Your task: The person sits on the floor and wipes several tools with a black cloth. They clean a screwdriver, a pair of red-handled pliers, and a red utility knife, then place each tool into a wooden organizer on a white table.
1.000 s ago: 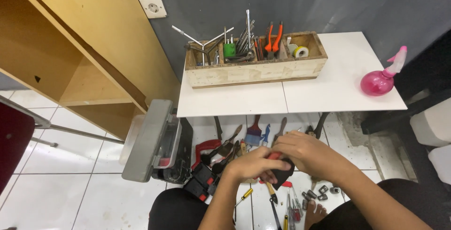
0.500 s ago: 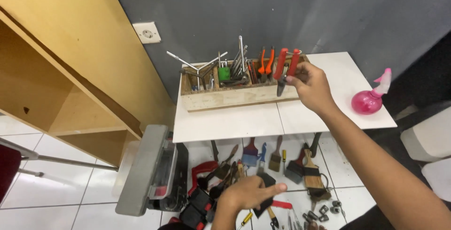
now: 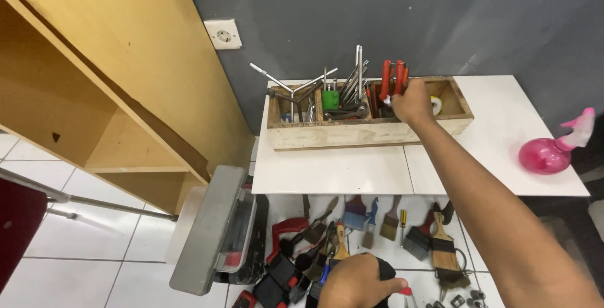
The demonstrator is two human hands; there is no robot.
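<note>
Up top, right hand [image 3: 412, 101] clamped on red-handled pliers [image 3: 391, 80] in crowded wooden tool tray [image 3: 352, 133]; neighbouring upright tools could snag, topple.

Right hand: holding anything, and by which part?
The right hand is at the red-handled pliers in the wooden box, fingers by the lower handles; whether it grips them cannot be told.

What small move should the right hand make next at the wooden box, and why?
Probably let go and draw back: the right hand is already inside the long wooden tool box, with the red-handled pliers standing upright among the other tools, so they look placed.
</note>
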